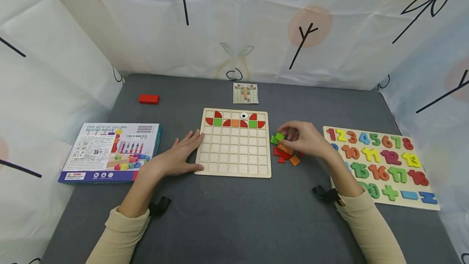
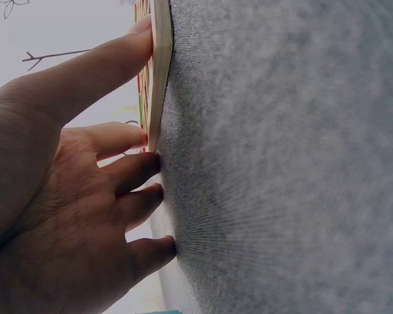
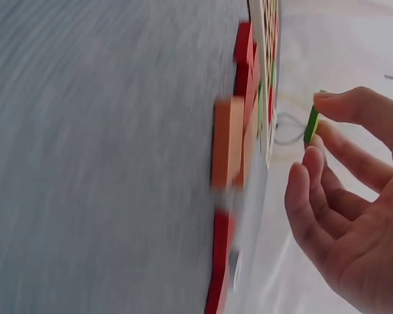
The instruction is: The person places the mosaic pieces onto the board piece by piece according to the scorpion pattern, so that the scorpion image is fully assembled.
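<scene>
My right hand (image 1: 305,137) pinches a small green tile (image 3: 312,123) between thumb and forefinger, just above a pile of loose tiles. In that pile lie orange tiles (image 1: 294,160), red tiles (image 1: 277,151) and another green tile (image 1: 274,140). To the left is a wooden grid board (image 1: 232,150), with red, green and orange pieces and one eye tile (image 1: 244,115) set along its top rows. My left hand (image 1: 179,154) is spread at the board's left edge, its thumb and forefinger touching the rim and the other fingertips down on the table.
A small pattern card (image 1: 246,93) lies behind the board. At the left are a printed box (image 1: 110,152) and a red block (image 1: 149,99). A number puzzle board (image 1: 381,166) stretches under my right forearm. Patterned white cloth (image 1: 234,23) hangs around the grey table (image 1: 234,219).
</scene>
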A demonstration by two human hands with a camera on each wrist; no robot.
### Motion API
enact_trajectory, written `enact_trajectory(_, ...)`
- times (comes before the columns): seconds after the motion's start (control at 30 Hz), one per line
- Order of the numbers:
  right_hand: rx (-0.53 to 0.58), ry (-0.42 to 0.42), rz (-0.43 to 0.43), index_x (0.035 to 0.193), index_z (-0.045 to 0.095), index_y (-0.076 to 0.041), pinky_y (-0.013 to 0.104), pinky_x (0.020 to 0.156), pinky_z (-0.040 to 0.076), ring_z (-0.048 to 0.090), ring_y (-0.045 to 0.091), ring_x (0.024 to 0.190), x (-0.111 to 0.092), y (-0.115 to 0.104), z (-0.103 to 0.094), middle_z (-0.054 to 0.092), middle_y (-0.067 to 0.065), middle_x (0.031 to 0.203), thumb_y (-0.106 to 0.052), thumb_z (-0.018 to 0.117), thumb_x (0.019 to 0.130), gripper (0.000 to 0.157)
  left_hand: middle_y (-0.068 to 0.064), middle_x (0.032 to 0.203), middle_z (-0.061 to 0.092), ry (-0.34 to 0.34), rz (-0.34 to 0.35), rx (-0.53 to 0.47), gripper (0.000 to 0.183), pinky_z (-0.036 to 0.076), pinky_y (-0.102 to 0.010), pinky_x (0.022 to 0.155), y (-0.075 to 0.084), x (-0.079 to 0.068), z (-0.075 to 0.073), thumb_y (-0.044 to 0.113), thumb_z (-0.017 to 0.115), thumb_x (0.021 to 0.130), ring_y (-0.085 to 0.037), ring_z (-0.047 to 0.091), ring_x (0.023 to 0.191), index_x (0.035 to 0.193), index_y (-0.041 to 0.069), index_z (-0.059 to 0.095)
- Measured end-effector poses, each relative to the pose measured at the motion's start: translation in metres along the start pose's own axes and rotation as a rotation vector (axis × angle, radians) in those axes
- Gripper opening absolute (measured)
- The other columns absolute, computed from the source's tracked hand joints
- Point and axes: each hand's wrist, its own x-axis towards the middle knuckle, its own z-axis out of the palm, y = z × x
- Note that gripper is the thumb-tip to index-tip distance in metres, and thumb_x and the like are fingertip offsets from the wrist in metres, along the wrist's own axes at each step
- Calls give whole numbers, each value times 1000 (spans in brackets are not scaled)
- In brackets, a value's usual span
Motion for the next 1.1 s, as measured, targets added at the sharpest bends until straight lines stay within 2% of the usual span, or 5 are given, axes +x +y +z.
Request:
enact_trajectory(0.13,58,-10,-37,122,77,-4,24,73,57,68,15,83,13,-8,10,77,11,103,-7,83,94,30,-14,185,8,6,1,9,109,4,-79,131,-8,4,4,54,79,96,-43,2,172,176,16,15)
enact_trajectory(0.47,110,-104,-95,119,79,-8,28,80,60,70,14,85,52,-44,34,77,5,98,-12,84,92,28,-19,184,9,-1,10,-11,110,2,-81,129,3,1,-2,50,82,94,-48,2,171,175,12,18)
enact_trajectory(0.67,50,-161,-132,118,78,-8,32,84,62,72,14,88,80,-59,50,77,6,106,-13,82,94,25,-19,184,10,14,34,8,112,4,-83,127,-9,5,3,53,82,94,-47,3,171,175,13,18)
enact_trajectory(0.9,-77,-187,-166,117,79,-6,35,85,58,68,17,86,107,-79,65,78,8,101,-12,78,95,23,-16,184,9,1,-11,33,109,6,-79,131,-9,6,4,51,81,96,-44,3,172,175,13,17)
enact_trajectory(1.1,-182,-223,-150,117,80,-6,40,90,60,71,23,97,122,-89,74,80,9,107,-11,77,96,22,-13,185,6,-12,-25,35,109,2,-77,133,-13,8,5,50,81,96,-41,-1,173,176,14,15)
